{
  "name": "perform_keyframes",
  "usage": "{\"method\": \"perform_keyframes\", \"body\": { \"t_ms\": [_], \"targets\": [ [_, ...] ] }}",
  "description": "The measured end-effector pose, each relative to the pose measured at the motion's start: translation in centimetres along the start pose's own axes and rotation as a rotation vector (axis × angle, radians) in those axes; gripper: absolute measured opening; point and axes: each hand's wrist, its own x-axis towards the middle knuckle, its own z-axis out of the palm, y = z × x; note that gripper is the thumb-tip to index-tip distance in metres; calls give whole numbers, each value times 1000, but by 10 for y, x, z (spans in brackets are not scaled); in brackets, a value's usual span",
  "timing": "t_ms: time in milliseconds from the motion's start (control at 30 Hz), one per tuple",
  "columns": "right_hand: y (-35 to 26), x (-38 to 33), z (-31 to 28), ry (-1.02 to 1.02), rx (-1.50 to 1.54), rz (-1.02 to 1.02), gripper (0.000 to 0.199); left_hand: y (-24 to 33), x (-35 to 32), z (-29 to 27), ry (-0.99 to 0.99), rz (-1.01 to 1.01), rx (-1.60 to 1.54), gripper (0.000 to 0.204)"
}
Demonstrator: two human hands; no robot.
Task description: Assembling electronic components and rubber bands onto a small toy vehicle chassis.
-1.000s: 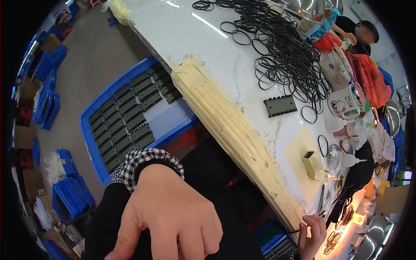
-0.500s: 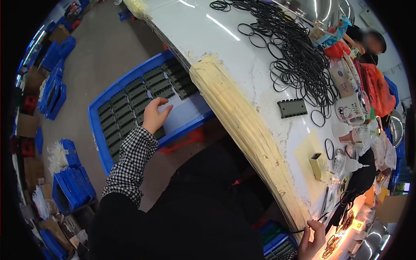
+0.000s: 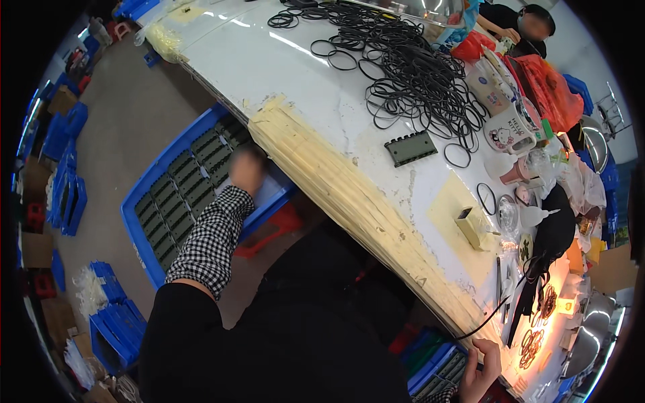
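Note:
My left hand (image 3: 247, 171), smeared by motion, is over a blue tray (image 3: 151, 258) beside the table; its fingers and anything in them cannot be made out. Rows of dark green, notched rectangular parts (image 3: 180, 220) fill much of the tray. At the table's near right edge my right hand (image 3: 482, 369) has thumb and forefinger apart, with nothing visible between them. Just above its fingertips, a thin black cord (image 3: 494, 314) curves over the table edge. One more green notched part (image 3: 410, 148) lies alone on the white tabletop.
A heap of black rubber rings (image 3: 416, 80) spreads over the table (image 3: 269, 74), whose edge is padded with yellowish tape (image 3: 336, 181). A cream block (image 3: 474, 230), a white cup (image 3: 508, 131) and bags crowd the right side. Blue crates (image 3: 117, 329) stand on the floor; a person sits across.
My left hand has moved farther over the tray and turned blurry. The view has shifted, so the table things appear farther left. My right hand stays by the table edge.

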Motion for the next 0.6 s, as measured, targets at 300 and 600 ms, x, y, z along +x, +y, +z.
{"method": "perform_keyframes", "body": {
  "t_ms": [300, 600],
  "targets": [
    [-1, -8, 11, 52, 29, 57, 10, -2, -1, 7, 21, 71, -83, 51],
    [1, -14, 5, 110, 11, 36, 16, -7, 19, -4, -92, 6, -196, 50]
  ]
}}
